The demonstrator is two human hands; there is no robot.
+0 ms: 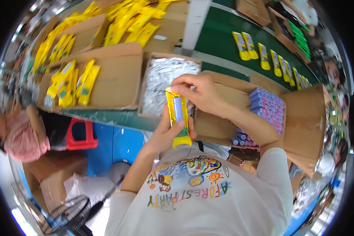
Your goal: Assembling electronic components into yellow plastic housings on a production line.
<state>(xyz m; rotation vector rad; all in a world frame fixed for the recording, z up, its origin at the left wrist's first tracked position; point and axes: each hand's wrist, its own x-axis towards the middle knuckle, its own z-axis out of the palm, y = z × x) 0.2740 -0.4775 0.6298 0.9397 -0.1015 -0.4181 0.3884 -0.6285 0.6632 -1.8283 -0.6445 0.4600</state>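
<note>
In front of my chest, a yellow plastic half-shell casing (182,141) rests in my left hand (163,134), whose thumb and fingers wrap around its sides. A purple cylindrical battery cell (178,109) lies lengthwise inside the casing. My right hand (203,93) comes in from the right, thumb and forefinger pinched together at the casing's far end. A thin black wire (169,93) shows right at those fingertips. Another dark wire hangs from the casing's near end toward my shirt. The exact contact under the right fingertips is partly hidden.
Beyond my hands stands a box of small silvery pieces (161,74). A carton of yellow casings (88,84) is at left; a carton of purple cells (268,108) at right. Yellow casings lie along the green conveyor (220,33). A person sits left by a red stool (82,133); a fan (69,214) stands near.
</note>
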